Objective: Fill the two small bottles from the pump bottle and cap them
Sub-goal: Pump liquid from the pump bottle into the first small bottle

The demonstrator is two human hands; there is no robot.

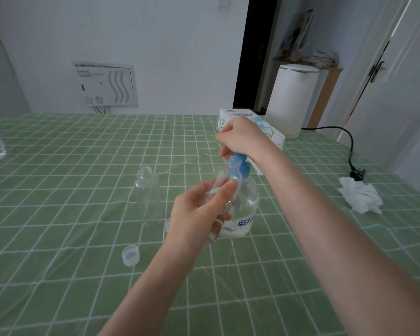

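Over table [58, 214], left hand [199, 214] grips small bottle [222, 177], right hand [240, 139] clasps pump [242, 166]

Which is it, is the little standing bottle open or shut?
Open. The small bottle shows a bare threaded neck; a cap lies apart.

The left hand [199, 212] grips a clear bottle [224, 180], tilted, its mouth up by the blue pump [240, 166] of the pump bottle [246, 204] just behind. The right hand [243, 137] curls over that pump from above. Left of the left hand a second bottle [148, 197] stands open and upright, and a cap [130, 255] lies nearer on the green worktop [83, 154]. A tissue box [238, 113] sits behind the right hand, with a crumpled tissue [360, 197] well to its right.
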